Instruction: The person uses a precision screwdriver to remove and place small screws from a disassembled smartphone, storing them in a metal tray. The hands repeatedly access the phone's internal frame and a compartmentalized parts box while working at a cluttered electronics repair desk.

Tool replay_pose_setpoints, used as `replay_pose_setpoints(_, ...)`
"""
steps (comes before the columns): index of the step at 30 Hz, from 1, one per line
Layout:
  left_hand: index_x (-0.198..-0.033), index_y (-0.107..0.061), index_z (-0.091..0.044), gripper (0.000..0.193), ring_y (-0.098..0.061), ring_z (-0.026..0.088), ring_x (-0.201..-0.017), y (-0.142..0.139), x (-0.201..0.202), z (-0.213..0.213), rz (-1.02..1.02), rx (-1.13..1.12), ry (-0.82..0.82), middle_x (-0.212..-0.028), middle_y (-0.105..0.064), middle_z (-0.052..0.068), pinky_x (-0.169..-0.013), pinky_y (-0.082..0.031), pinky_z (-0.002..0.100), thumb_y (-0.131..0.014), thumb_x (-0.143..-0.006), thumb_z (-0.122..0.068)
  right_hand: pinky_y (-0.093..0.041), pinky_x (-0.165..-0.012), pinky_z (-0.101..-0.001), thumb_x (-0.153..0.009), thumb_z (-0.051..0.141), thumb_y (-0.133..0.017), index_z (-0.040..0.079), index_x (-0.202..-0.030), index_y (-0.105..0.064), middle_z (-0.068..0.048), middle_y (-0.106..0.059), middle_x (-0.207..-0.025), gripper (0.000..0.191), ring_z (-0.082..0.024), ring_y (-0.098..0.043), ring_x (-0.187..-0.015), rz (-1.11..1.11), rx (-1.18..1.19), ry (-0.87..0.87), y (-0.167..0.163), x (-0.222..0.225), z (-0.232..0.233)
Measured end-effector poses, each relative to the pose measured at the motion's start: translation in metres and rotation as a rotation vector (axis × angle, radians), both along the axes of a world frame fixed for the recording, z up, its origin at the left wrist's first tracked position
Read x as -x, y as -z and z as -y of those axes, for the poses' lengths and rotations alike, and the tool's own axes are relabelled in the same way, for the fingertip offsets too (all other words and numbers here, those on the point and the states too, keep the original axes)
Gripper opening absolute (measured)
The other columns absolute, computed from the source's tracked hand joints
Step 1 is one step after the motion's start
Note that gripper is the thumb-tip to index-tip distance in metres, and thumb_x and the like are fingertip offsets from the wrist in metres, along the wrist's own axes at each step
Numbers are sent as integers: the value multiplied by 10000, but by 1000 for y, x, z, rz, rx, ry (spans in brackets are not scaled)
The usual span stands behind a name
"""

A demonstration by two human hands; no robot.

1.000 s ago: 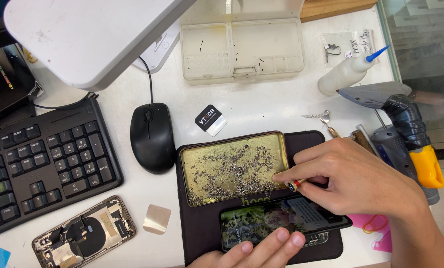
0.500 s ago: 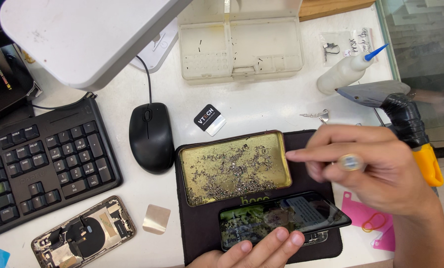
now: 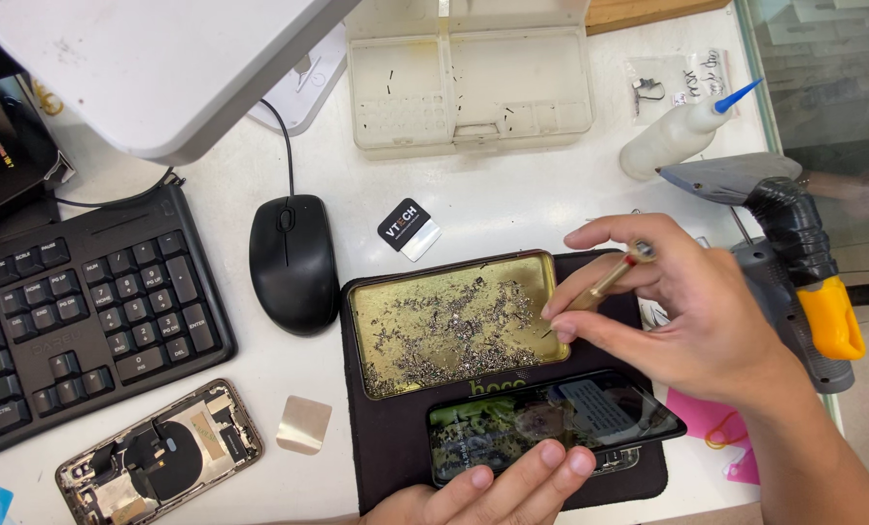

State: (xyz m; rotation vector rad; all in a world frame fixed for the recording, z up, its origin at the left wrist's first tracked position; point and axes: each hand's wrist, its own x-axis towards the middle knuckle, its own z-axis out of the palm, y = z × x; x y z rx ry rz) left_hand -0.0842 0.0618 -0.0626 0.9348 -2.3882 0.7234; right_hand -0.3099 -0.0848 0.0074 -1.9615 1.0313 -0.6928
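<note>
My right hand (image 3: 682, 306) grips a thin gold screwdriver (image 3: 607, 280), its tip down at the right edge of a gold tray (image 3: 454, 326) strewn with several tiny screws. My left hand (image 3: 498, 489) rests its fingers on the near edge of a black phone (image 3: 551, 420) that lies screen up. Tray and phone both sit on a dark work mat (image 3: 396, 447).
A black mouse (image 3: 293, 261) and black keyboard (image 3: 75, 311) lie to the left. An opened phone body (image 3: 160, 455) sits front left beside a small metal square (image 3: 304, 424). A clear parts box (image 3: 469, 83), glue bottle (image 3: 682, 131) and hot glue gun (image 3: 784, 253) stand behind and right.
My right hand lifted from the phone, swung up to the right, then brought the screwdriver tip down to the tray's right edge. My left hand stays on the phone.
</note>
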Motion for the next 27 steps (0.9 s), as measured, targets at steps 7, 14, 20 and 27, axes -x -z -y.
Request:
replay_pose_setpoints(7, -1466, -597, -196, 326, -498, 66, -1456, -5, -3, 1, 1, -6, 9, -1569, -554, -85, -1322, -190, 421, -433, -1218, -328, -610, -781, -278, -859, -1, -740, 12, -1381, -380, -93, -792, -908, 635, -139, -788, -811, -3, 48, -41, 5, -1, -4)
replay_pose_setpoints(14, -1523, -566, -138, 352, -490, 106, -1490, -2, -8, 6, 15, 61, 30, -1560, -535, -38, -1351, -168, 466, -445, -1230, -290, -670, -840, -327, -934, -76, -645, 69, -1198, -331, -196, -765, -1039, 435, -218, -799, -970, 247, -138, -86, 19, -7, -9)
replay_pose_setpoints(20, -1529, -569, -126, 363, -477, 120, -1506, -1, -10, 5, 12, 55, 26, -1574, -526, -24, -1357, -155, 477, -434, -1227, -275, -651, -844, -336, -933, -88, -623, 74, -1156, -310, -211, -764, -1029, 417, -229, -794, -972, 194, -101, -48, 20, -8, -7)
replay_pose_setpoints(27, -1534, -566, -127, 367, -468, 128, -1516, -1, -11, 5, 18, 64, 20, -1582, -519, -17, -1360, -158, 474, -424, -1230, -277, -662, -882, -352, -952, -103, -592, 83, -1133, -303, -241, -761, -1067, 388, -259, -783, -1057, 332, -238, -80, 25, -6, -10)
